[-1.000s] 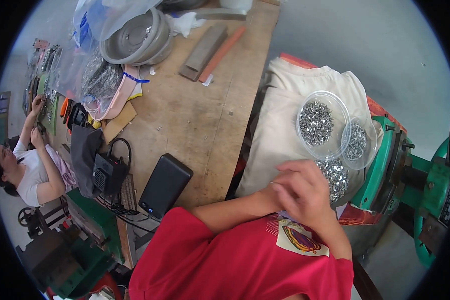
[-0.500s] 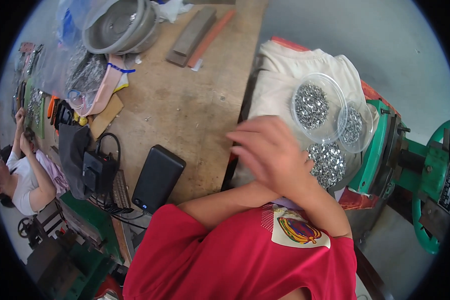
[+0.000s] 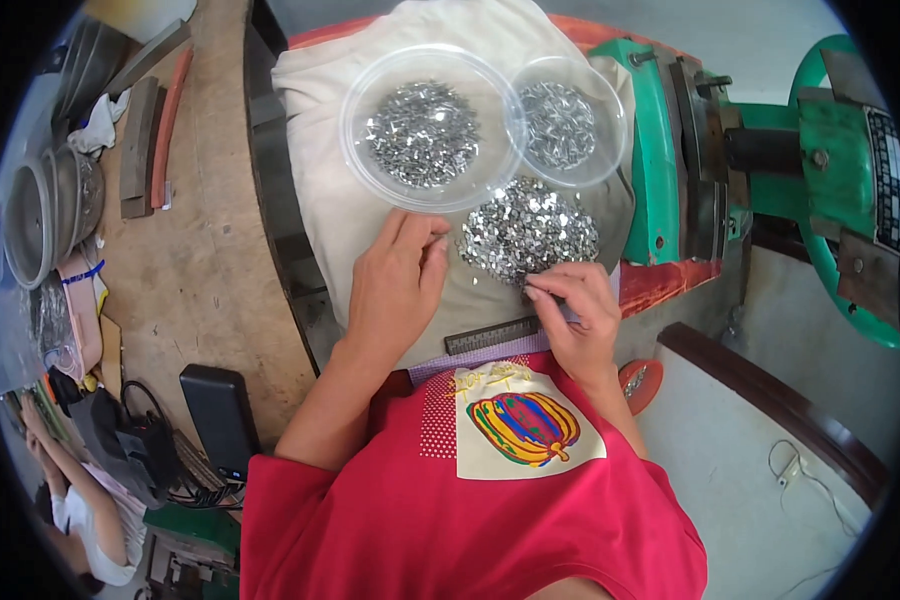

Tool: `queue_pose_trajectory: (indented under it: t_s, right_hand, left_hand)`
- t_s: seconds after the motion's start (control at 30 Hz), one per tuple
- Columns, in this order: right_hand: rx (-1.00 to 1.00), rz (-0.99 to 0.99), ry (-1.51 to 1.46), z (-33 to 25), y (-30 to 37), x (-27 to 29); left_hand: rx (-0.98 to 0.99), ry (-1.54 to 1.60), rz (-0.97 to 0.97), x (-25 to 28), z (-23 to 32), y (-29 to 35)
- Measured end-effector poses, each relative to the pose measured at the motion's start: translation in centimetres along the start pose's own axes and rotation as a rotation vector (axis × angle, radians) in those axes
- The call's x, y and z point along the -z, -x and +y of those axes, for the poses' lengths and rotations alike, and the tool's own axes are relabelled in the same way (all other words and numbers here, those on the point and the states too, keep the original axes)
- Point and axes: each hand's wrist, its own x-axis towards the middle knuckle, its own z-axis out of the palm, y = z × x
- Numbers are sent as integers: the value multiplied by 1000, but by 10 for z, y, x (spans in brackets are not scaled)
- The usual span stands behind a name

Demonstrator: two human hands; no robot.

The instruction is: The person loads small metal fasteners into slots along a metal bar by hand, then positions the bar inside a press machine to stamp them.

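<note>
Head view shows two bare hands working at a shiny pile of little flat metal bits (image 3: 530, 232), which lies loose on a pale cloth (image 3: 320, 180). The right hand (image 3: 585, 318) is at the near edge of the pile. Its thumb and finger are pinched together at the tips, but I cannot tell if a bit is between them. The left hand (image 3: 392, 288) is just left of the pile, on the cloth or just over it. Its thumb and fingertips are close together, and I cannot tell if they meet or hold something. Past the pile are a big clear tub (image 3: 356, 120) and a small clear dish (image 3: 612, 112), both with metal bits inside. Nearer than the pile is a dark ruler (image 3: 492, 336). Right of the pile is a green machine (image 3: 620, 110).
</note>
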Motion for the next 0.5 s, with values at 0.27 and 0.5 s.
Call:
queue_pose_trajectory:
  t_s: [0.27,0.5]
  right_hand:
    - [156,-152,33,-3,-13,-18]
    - [184,-192,109,-5,-19,-24]
  left_hand:
    - [-27,-56,-28,0,-4,2]
    - [-79,-81,-93,1,-5,2]
